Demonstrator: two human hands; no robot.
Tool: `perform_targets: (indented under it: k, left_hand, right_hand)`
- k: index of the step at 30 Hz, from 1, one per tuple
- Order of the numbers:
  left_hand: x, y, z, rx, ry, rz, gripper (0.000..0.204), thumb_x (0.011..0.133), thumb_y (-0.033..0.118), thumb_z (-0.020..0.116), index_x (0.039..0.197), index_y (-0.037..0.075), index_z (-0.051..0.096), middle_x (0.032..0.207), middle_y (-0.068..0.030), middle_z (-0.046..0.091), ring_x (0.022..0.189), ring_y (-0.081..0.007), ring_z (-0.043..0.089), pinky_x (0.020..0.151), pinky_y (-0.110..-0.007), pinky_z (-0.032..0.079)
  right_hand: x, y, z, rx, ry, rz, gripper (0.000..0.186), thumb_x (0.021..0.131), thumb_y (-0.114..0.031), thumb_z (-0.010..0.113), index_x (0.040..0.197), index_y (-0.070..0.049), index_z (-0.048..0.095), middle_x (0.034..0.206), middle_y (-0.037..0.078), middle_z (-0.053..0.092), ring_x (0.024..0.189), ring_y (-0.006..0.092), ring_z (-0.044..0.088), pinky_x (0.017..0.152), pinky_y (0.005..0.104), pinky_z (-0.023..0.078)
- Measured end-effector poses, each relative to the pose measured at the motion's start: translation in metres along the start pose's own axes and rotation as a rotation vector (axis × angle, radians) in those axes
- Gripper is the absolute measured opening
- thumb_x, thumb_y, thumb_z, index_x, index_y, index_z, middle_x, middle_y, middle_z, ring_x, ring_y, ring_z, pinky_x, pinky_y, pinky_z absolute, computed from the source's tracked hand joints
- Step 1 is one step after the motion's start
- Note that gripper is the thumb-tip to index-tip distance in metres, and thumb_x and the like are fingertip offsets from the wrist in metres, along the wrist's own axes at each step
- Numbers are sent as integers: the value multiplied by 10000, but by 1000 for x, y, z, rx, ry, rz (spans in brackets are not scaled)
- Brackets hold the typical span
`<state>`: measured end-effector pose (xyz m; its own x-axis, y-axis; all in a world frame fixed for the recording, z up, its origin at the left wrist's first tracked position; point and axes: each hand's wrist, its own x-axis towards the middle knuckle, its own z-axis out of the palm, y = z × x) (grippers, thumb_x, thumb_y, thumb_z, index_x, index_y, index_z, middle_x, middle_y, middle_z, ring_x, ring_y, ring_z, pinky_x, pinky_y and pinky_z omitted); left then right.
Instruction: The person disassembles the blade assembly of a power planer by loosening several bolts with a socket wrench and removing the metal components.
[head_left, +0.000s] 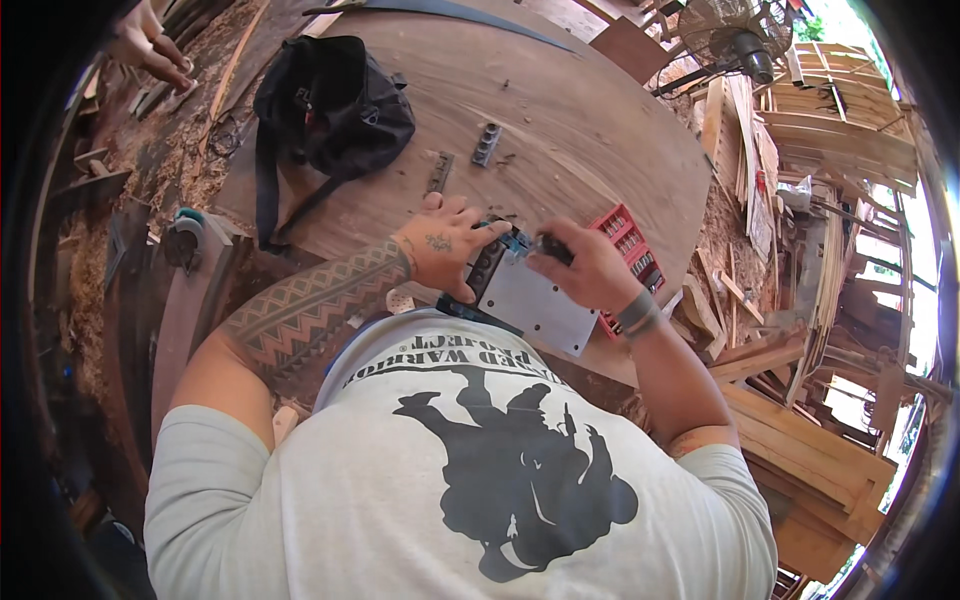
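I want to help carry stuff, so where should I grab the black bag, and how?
Probably by the strap of the black bag, coming from the near left. The strap trails in a loop off the bag's near side, while the body looks soft and bulky with less to grip. The left hand is right of the strap, so keep clear.

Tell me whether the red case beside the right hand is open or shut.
Open: the red case beside the right hand shows its rows of small metal bits uncovered.
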<state>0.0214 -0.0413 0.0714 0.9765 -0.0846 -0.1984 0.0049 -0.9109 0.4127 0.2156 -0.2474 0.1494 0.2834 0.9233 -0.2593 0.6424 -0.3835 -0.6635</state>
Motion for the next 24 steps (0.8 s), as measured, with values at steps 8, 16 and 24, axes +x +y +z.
perform_targets:
  k: [8, 16, 24]
  left_hand:
    - [5, 3, -7, -13, -49, -8, 1267, 679, 628, 978, 1745, 207, 440, 1507, -163, 631, 1427, -341, 525, 1191, -534, 305]
    - [6, 3, -1, 7, 15, 18, 1268, 674, 628, 992, 1744, 220, 447, 1467, -123, 632, 1430, -329, 507, 1177, -531, 316]
    - [7, 8, -7, 15, -24, -3, 1246, 686, 639, 995, 1739, 250, 453, 1489, -117, 623, 1446, -323, 496, 1195, -539, 302]
  right_hand:
    - [4, -13, 24, -342, 54, -454, 417, 961, -278, 860, 1301, -89, 710, 1018, 122, 716, 956, 360, 723, 873, 474, 549]
    - [7, -18, 18, -324, 22, -517, 403, 941, -269, 872, 1272, -91, 725, 1008, 124, 704, 968, 366, 702, 886, 486, 537]
    - [-4, -14, 24, -230, -29, -436, 380, 904, -245, 878, 1240, -108, 762, 1040, 99, 741, 999, 350, 720, 912, 472, 552]
